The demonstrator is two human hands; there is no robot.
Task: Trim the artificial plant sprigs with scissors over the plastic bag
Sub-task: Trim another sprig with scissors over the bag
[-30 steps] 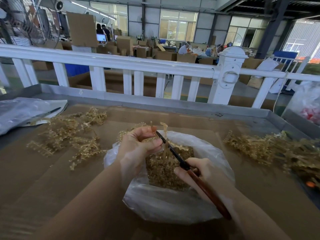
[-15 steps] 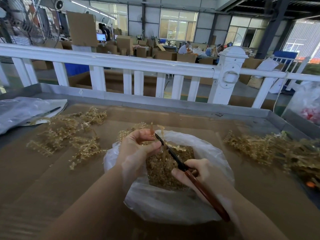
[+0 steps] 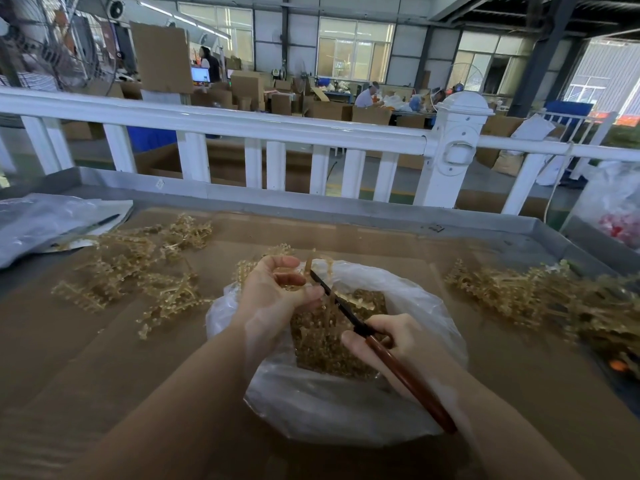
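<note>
A clear plastic bag point(image 3: 329, 410) sits open in the middle of the cardboard-covered table, with golden trimmings point(image 3: 329, 341) heaped inside. Above its far rim my left hand point(image 3: 277, 289) holds a tan plant sprig point(image 3: 308, 263) with curled fingers. My right hand point(image 3: 391, 337) grips the red-brown-handled scissors point(image 3: 405, 372), whose black blades point up-left and touch the sprig beside my left fingers. Both hands hover over the bag.
A pile of golden sprigs point(image 3: 138, 268) lies on the left, another pile point(image 3: 540, 299) on the right. Folded plastic bags with a pen point(image 3: 52, 223) lie far left. A raised metal rim point(image 3: 311, 209) and a white railing point(image 3: 242, 126) close off the far side of the table.
The hands and scissors have stayed over the bag. The blade tip has shifted slightly along the sprig, and my left fingers have adjusted their hold a little.
</note>
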